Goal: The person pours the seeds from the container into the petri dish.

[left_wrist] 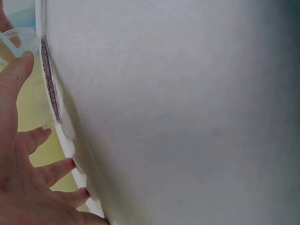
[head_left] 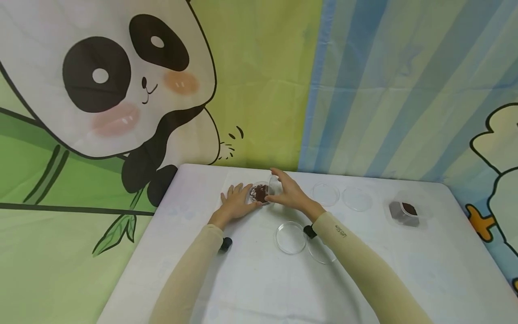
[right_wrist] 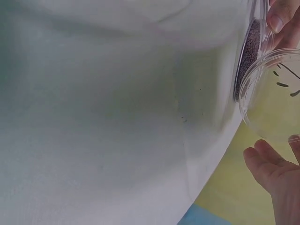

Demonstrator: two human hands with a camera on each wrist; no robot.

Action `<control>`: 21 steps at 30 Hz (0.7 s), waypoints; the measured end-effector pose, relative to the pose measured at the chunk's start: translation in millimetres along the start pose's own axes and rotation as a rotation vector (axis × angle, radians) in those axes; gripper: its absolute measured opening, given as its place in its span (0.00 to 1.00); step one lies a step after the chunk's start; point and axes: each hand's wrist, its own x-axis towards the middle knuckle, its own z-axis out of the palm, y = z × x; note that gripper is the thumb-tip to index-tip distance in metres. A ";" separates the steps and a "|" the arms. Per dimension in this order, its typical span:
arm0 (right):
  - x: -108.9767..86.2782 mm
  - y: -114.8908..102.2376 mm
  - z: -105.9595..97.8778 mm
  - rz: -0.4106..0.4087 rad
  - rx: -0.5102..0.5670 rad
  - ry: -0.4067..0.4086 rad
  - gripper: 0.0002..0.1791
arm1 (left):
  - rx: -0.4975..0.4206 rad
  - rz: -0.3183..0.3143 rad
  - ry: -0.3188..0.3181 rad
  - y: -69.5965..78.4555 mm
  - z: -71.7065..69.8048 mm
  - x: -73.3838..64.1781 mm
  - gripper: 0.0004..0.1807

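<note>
A clear petri dish [head_left: 259, 193] with dark brown granular soil and white specks lies near the table's back edge. My left hand [head_left: 235, 202] holds it at the rim between thumb and index finger, the other fingers spread on the cloth. Its side and soil layer [left_wrist: 50, 79] show in the left wrist view. Up on edge over the dish's right side is a clear round lid [right_wrist: 276, 105], which my right hand [head_left: 292, 193] holds between thumb and fingers. In the right wrist view the lid overlaps the dish.
Two clear round dish pieces [head_left: 325, 195] [head_left: 357, 199] lie at the back, right of my hands. Nearer me is another clear dish [head_left: 291, 237], with one more [head_left: 322, 251] partly under my right forearm. A grey container [head_left: 400, 216] with brown soil stands on the right. A printed curtain [head_left: 263, 90] hangs behind the white table [head_left: 251, 283].
</note>
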 end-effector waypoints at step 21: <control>9.2 -0.8 5.0 0.050 -0.070 -0.012 0.51 | 0.000 0.004 0.010 -0.8 0.5 0.0 0.51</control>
